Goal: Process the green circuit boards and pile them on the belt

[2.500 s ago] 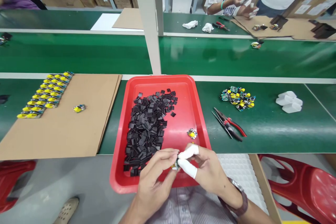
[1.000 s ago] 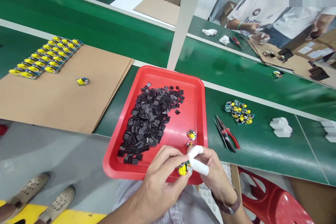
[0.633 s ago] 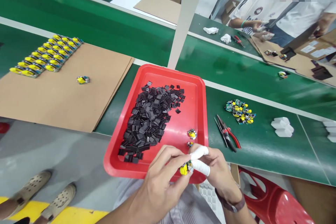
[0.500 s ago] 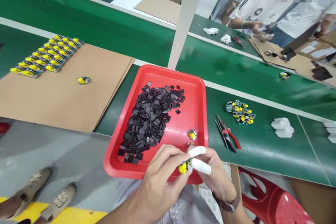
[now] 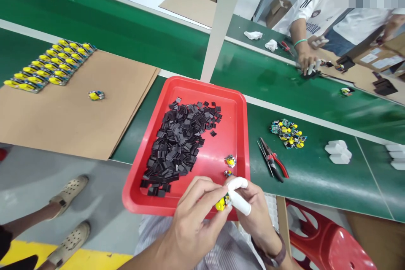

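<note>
Over the near right corner of the red tray (image 5: 218, 147), my left hand (image 5: 199, 211) pinches a small circuit board with a yellow component (image 5: 220, 204). My right hand (image 5: 249, 204), with white covers on thumb and forefinger, closes on the same board's right side; the fingertips hide much of it. Black flat pieces (image 5: 177, 139) lie heaped in the tray's left part. Just beyond my fingers, two more boards lie in the tray, one a yellow-topped board (image 5: 230, 160) and the other a partly hidden board (image 5: 228, 173).
Pliers (image 5: 274, 161) and tweezers (image 5: 265, 158) lie right of the tray, near a pile of boards (image 5: 287, 133) and white blocks (image 5: 338, 152). Rows of boards (image 5: 50, 65) stand on cardboard (image 5: 63, 122) at left. Across the green belt (image 5: 268, 65) a co-worker's hand (image 5: 307, 61) reaches in.
My right fingers have shifted slightly against the board, which both hands keep holding. The co-worker's hand has come down onto the belt with a black item. Feet at lower left have moved.
</note>
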A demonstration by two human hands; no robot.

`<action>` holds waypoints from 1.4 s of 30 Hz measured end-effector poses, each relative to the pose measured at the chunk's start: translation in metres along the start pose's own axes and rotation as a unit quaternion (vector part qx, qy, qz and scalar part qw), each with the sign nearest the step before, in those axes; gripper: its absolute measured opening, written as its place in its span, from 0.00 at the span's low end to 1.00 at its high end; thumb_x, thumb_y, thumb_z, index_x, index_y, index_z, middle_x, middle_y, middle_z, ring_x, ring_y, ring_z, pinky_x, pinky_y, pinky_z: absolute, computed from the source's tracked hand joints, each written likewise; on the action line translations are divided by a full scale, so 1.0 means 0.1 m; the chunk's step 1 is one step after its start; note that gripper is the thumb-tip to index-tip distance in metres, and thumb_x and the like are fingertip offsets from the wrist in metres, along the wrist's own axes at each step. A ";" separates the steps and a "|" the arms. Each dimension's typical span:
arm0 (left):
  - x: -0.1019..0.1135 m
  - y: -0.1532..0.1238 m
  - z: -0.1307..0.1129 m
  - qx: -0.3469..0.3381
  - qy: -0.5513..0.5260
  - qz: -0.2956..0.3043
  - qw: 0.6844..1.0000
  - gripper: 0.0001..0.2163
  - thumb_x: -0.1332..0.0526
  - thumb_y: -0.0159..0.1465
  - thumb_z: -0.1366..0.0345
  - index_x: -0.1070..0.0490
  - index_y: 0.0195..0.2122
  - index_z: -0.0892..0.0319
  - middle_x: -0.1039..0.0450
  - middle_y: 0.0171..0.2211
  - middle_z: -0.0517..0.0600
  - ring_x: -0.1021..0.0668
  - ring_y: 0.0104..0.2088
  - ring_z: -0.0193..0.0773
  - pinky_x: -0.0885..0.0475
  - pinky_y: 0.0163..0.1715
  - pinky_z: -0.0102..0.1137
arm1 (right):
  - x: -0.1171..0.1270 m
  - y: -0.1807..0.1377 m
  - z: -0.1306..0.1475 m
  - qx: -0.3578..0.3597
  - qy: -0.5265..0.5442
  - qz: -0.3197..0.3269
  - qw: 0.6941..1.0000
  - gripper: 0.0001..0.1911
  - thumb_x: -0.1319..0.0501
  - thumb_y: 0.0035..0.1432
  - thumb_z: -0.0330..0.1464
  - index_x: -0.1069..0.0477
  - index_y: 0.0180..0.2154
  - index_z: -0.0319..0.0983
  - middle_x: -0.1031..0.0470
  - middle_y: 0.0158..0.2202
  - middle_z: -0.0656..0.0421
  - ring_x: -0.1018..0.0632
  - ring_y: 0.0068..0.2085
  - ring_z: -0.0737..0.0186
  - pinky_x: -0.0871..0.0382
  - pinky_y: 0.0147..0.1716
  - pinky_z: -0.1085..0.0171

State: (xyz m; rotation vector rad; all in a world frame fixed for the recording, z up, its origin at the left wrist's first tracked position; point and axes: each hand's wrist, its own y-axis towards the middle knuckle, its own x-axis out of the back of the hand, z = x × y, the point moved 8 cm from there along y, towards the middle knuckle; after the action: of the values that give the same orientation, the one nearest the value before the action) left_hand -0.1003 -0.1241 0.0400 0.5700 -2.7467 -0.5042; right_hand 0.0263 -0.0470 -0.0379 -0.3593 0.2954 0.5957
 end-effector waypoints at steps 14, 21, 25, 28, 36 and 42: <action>0.01 -0.01 0.02 0.011 0.003 0.028 1.000 0.22 0.38 0.64 0.84 0.27 0.57 0.61 0.28 0.44 0.53 0.25 0.45 0.39 0.25 0.45 0.36 | -0.05 0.09 0.04 -0.010 -0.007 0.065 0.998 0.05 0.28 0.59 0.33 0.19 0.39 0.44 0.21 0.36 0.58 0.22 0.36 0.61 0.26 0.38 0.63; 0.04 -0.02 0.07 0.002 0.001 0.009 1.000 0.22 0.37 0.64 0.84 0.27 0.57 0.61 0.27 0.43 0.52 0.25 0.46 0.40 0.26 0.47 0.38 | -0.09 0.13 0.08 -0.018 -0.011 0.039 0.999 0.06 0.25 0.56 0.31 0.16 0.37 0.44 0.18 0.35 0.59 0.20 0.35 0.61 0.24 0.37 0.64; 0.05 0.00 0.10 0.025 0.002 0.013 1.000 0.22 0.38 0.64 0.82 0.26 0.57 0.58 0.28 0.43 0.52 0.24 0.44 0.40 0.24 0.45 0.38 | -0.01 0.13 -0.05 -0.048 0.044 0.001 0.998 0.06 0.24 0.53 0.33 0.15 0.36 0.44 0.18 0.35 0.59 0.19 0.34 0.62 0.22 0.36 0.64; 0.05 0.00 0.11 0.037 0.000 0.021 0.999 0.22 0.38 0.65 0.81 0.26 0.58 0.57 0.28 0.42 0.52 0.24 0.44 0.40 0.24 0.44 0.38 | -0.01 0.12 -0.06 -0.063 0.037 0.015 0.997 0.08 0.24 0.53 0.33 0.15 0.37 0.43 0.18 0.36 0.59 0.19 0.35 0.62 0.22 0.38 0.64; 0.04 -0.02 0.10 0.050 -0.004 0.047 0.998 0.23 0.39 0.66 0.81 0.29 0.61 0.56 0.30 0.43 0.51 0.24 0.44 0.38 0.25 0.46 0.36 | -0.06 0.14 -0.07 -0.063 0.081 -0.007 0.995 0.07 0.23 0.50 0.33 0.15 0.34 0.42 0.19 0.32 0.60 0.21 0.32 0.65 0.24 0.35 0.67; 0.05 -0.02 0.10 0.044 0.008 0.054 0.998 0.22 0.39 0.66 0.81 0.28 0.60 0.57 0.30 0.42 0.51 0.24 0.44 0.38 0.25 0.46 0.37 | -0.11 0.12 -0.27 -0.118 0.144 -0.015 0.982 0.10 0.20 0.46 0.34 0.16 0.32 0.40 0.18 0.30 0.60 0.21 0.29 0.67 0.25 0.31 0.69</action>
State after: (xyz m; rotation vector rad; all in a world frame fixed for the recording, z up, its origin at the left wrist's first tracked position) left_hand -0.1076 -0.1253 0.0318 0.4400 -2.7767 -0.3537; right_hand 0.0058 -0.0547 -0.0611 -0.6800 0.4989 0.5499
